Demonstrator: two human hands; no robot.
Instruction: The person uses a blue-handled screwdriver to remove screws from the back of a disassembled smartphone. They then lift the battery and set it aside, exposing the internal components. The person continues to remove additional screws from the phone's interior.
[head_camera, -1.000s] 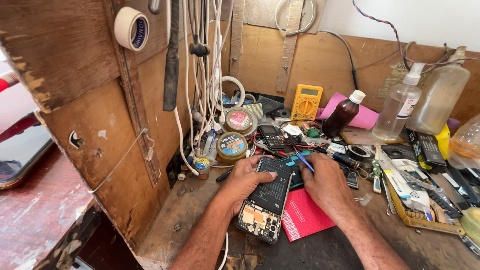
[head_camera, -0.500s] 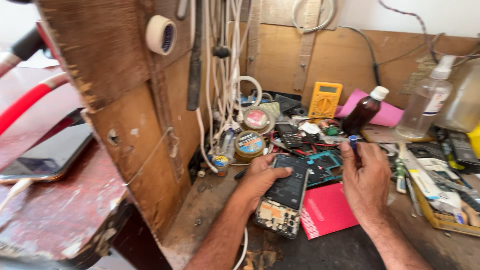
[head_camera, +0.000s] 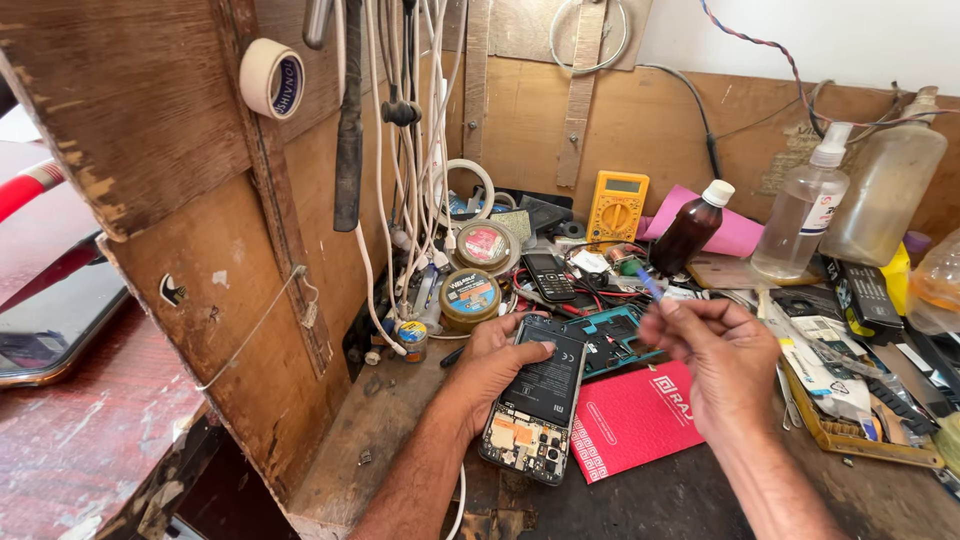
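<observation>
Step in hand, as judged: bench work on an opened black smartphone with back cover off (head_camera: 533, 400), lying on the cluttered dark surface (head_camera: 690, 495), partly over a red printed card (head_camera: 632, 420). Left hand (head_camera: 492, 362) steadying the upper left edge, fingers (head_camera: 528, 349) curled over the phone's top. Right hand (head_camera: 718, 345) raised clear, fingers pinched shut on a thin blue-tipped tool (head_camera: 650, 284). Next move likely calls for lowering the tip precisely onto the internals. Long axis near-vertical in view, exposed circuit board end toward the wearer, slightly tilted.
</observation>
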